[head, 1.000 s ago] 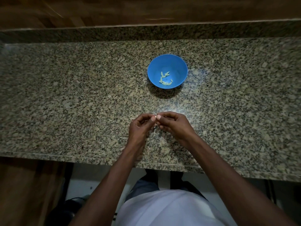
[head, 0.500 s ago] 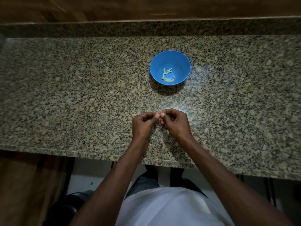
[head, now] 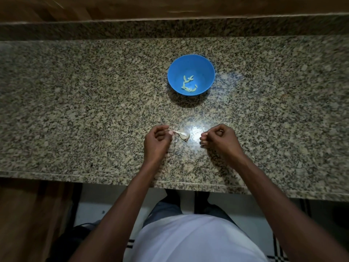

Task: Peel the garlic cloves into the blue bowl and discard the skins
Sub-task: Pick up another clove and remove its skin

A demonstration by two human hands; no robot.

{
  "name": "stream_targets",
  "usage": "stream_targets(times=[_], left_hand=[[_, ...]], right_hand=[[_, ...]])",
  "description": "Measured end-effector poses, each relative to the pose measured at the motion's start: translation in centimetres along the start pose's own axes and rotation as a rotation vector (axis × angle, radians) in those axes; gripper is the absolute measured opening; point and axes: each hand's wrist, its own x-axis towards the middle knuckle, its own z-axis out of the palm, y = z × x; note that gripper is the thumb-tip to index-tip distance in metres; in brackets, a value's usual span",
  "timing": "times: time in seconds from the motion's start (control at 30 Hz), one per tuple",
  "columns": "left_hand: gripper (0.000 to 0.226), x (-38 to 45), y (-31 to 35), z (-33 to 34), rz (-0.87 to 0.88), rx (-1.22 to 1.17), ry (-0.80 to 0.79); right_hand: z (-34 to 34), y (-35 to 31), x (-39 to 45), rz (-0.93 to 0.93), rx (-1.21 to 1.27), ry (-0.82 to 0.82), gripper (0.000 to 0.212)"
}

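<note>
left hand (head: pixel 156 142) pinches garlic clove (head: pixel 182 135), near side of blue bowl (head: pixel 205 67) | right hand (head: pixel 220 138) curled; contents cannot tell | peeled cloves (head: pixel 188 84) inside bowl

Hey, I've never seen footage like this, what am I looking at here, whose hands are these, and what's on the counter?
There is no machine here. A person wears a camera on the head, so the single picture looks down over their own arms at a granite countertop. Farther from them stands a blue bowl with a few pale peeled garlic cloves inside. Near the front edge the left hand pinches a garlic clove with its papery skin partly pulled away. The right hand is held apart from it, fingers curled, pinching what seems to be a small scrap of skin, though that is too small to be sure of.
</note>
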Motion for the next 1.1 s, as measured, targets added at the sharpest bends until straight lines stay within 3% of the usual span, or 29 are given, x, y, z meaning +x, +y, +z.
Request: stream_targets(times=[0.13,0.27,0.47,0.83,1.1], left_hand=[[0.02,0.6,-0.9,-0.1,0.017,0.103,0.02],[0.016,1.1,-1.6,0.1,0.141,0.316,0.037],[0.032,1.8,-2.1,-0.2,0.318,0.578,-0.044],[0.031,2.3,-1.7,-1.0,0.309,0.663,-0.04],[0.03,2.6,-1.4,-1.3,0.295,0.665,-0.065]], right_hand=[[-0.9,0.1,1.3,-0.053,-0.193,-0.012,0.012],[-0.4,-0.3,1.6,-0.234,-0.546,-0.078,0.017],[1.1,-0.9,1.6,-0.474,-0.925,-0.163,0.014],[3.1,-1.4,1.6,-0.692,-1.384,-0.16,0.028],[3.0,-1.9,1.8,-0.747,-1.438,-0.242,0.027]])
